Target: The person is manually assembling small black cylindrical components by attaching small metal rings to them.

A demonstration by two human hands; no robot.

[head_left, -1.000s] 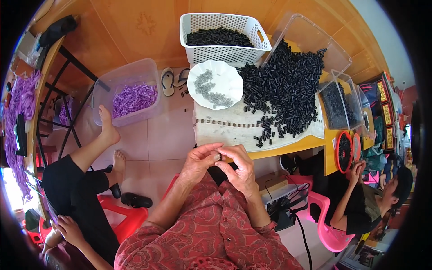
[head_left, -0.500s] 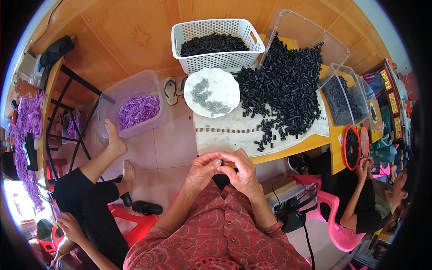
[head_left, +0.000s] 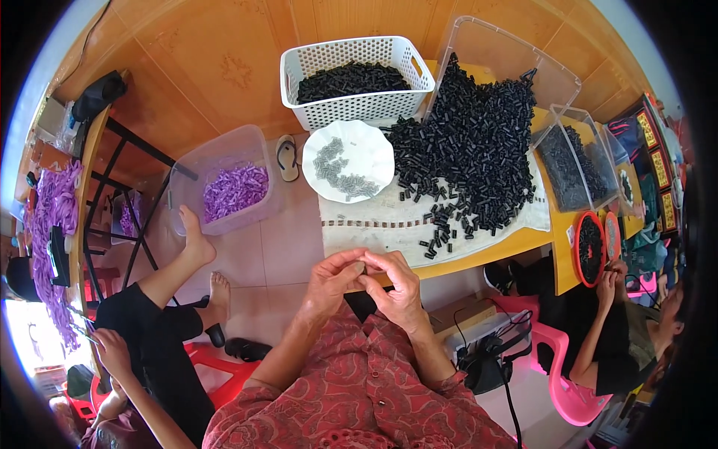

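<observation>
My left hand (head_left: 336,279) and my right hand (head_left: 391,286) meet above my lap, just in front of the table's near edge. Both are closed in a pinch, fingertips together; whatever lies between them is too small and hidden to name. Beyond them a white scalloped plate (head_left: 372,153) holds many small clear pieces. To its right a large heap of short black tubular pieces (head_left: 479,142) spills from a tipped clear bin (head_left: 516,46) onto a white cloth (head_left: 359,238).
Behind the plate stands a white perforated basket (head_left: 351,114) of black pieces. A clear box (head_left: 572,168) and a red-rimmed tray (head_left: 588,247) sit at the right, beside a co-worker's hands (head_left: 612,280). On the left floor is a tub (head_left: 258,161) of purple pieces, near another person's legs (head_left: 168,277).
My hands stay pinched together in nearly the same place, with the fingers slightly shifted. The whole view has tilted a little. The co-worker's hands at the right have moved slightly.
</observation>
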